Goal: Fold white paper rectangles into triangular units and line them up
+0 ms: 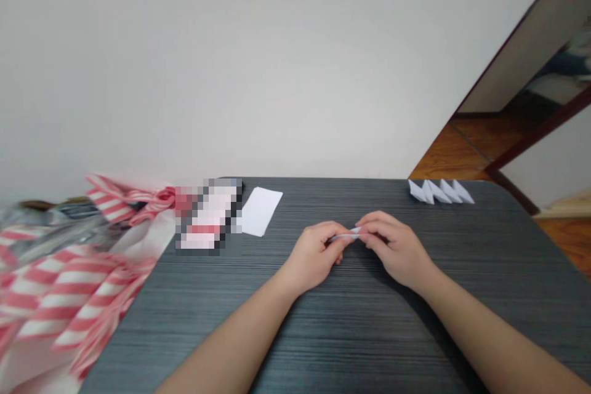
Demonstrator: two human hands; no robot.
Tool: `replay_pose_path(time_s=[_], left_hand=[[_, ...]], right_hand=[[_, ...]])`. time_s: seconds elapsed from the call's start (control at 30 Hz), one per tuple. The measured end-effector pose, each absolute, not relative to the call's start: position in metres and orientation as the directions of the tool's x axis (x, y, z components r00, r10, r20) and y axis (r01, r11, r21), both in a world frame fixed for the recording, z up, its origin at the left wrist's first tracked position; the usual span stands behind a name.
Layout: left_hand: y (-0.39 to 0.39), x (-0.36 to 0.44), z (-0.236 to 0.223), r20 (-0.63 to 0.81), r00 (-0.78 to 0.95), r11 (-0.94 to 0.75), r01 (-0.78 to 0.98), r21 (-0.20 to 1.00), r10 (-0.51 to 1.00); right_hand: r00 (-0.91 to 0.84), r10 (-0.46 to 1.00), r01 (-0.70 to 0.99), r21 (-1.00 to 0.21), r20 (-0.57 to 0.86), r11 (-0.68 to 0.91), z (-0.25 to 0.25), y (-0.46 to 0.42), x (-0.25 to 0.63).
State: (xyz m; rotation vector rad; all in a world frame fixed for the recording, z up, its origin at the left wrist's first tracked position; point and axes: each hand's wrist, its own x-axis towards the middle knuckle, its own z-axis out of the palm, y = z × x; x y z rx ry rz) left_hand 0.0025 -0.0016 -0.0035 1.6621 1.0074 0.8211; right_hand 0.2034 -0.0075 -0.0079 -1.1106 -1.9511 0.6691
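A small folded piece of white paper is held between both hands, a little above the dark table. The fingers and thumb of my left hand pinch its left end. Its right end is between the thumb and fingers of my right hand. Most of the paper is covered by the fingers, so its full shape is hidden. A stack of white paper sheets lies beyond my left hand. Several folded white paper pieces stand in a zigzag row at the back right of the table.
The dark wood-grain table reaches back to a pale wall. A blurred-out phone-like object lies left of the sheets. Red-and-white striped cloth is heaped off the table's left side. Wooden floor shows at the right.
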Motion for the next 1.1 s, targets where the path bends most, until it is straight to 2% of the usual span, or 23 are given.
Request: replay_pose_path(time_s=[0.47,0.7,0.9,1.1], left_hand=[[-0.0017,0.0033,-0.0029,0.033,0.437,-0.153,0.243,0.958,0.899],[-0.0018,0.0027,-0.0048,0.029,0.408,-0.135,0.234,0.963,0.913],[-0.0025,0.0039,-0.0049,0.02,0.406,-0.115,0.21,0.971,0.913],[-0.002,0.0032,-0.0054,0.012,0.378,-0.095,0.202,0.975,0.926]], right_hand=[[-0.318,0.872,0.485,-0.727,0.372,0.486,-0.0064,-0.0092,0.2009],[-0.257,0.907,0.476,-0.772,0.335,0.42,-0.0099,-0.0099,0.2007],[-0.223,0.901,0.51,-0.744,0.371,0.433,-0.0096,-0.0082,0.1997],[-0.189,0.915,0.503,-0.765,0.358,0.403,-0.0123,-0.0087,0.1997]])
